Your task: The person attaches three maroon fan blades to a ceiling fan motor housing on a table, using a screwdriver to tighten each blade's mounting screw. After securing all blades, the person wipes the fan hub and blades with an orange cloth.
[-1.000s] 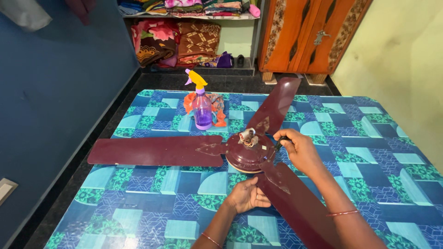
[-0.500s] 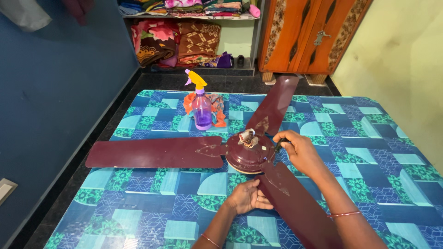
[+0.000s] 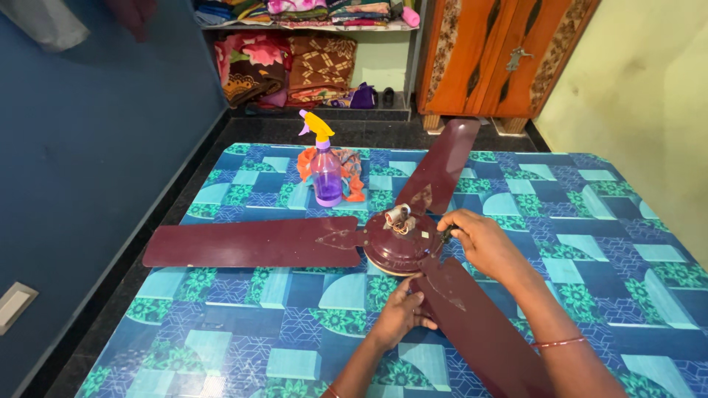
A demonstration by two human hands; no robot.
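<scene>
Far left, a blue wall (image 3: pixel 88 147) borders a dark floor strip (image 3: pixel 140 243). A blue patterned mat (image 3: pixel 243 324) covers the rest of the floor.

On the mat lies a maroon ceiling fan with three blades. The left blade (image 3: pixel 251 242) lies flat, pointing at the wall. Behind it a purple spray bottle (image 3: pixel 326 173) with a yellow trigger stands upright, touching an orange cloth (image 3: pixel 348 171) bunched at its base.

The fan's hub (image 3: pixel 398 247) sits near the middle of the mat, with a short stub and loose wires (image 3: pixel 399 218) on top. The far blade (image 3: pixel 441 166) runs up and right from the hub toward the wooden cupboard (image 3: pixel 501 55). Shelves (image 3: pixel 295 59) of folded fabrics stand left of that cupboard.

The left hand (image 3: pixel 404 309) is below the hub, fingers curled against the near edge of the front blade (image 3: pixel 479 332) where it joins the hub. Whether it grips the blade or only steadies it cannot be determined.

The right hand (image 3: pixel 483 243) is just right of the hub, closed around a dark tool (image 3: pixel 445 234) whose tip meets the hub at the front blade's bracket. The tool's type cannot be made out. The hands are apart, with the root of the front blade between them. The front blade extends down and right under the right forearm and out of view.

A pale green wall (image 3: pixel 634 96) stands at far right.
</scene>
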